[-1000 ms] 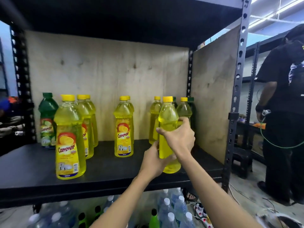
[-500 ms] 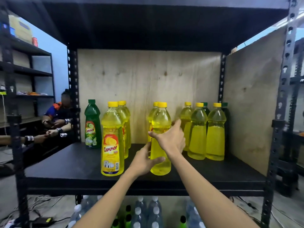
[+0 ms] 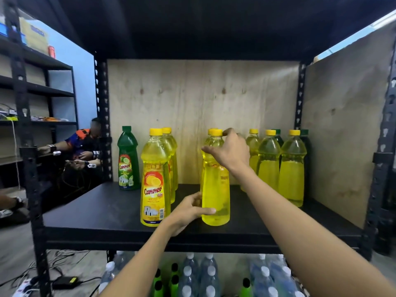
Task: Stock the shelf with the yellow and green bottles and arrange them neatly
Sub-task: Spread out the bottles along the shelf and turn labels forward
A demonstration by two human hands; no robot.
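A black shelf (image 3: 96, 211) with a plywood back held dish-soap bottles. At its back left corner stood a green bottle (image 3: 128, 159), label forward. Just right of it, near the front edge, stood a labelled bottle (image 3: 155, 179), yellow, with more yellow ones lined up behind it.

At the middle of the front edge the middle bottle (image 3: 215, 185), also yellow, stood upright on the board, label turned away. The left hand (image 3: 188, 211) gripped its base, thumb across the front. The right hand (image 3: 230, 151) clasped its shoulder, thumb in front and fingers reaching behind near the cap.

Towards the right end stood the right row (image 3: 292, 166) of yellow bottles, green ones half hidden behind.

A second earlier the middle bottle had been in front of that right row. It had since come to the middle, and the right hand had climbed from its body to its shoulder. The placing looked done. What probably remained was turning the label forward and squaring the bottle with its neighbours.
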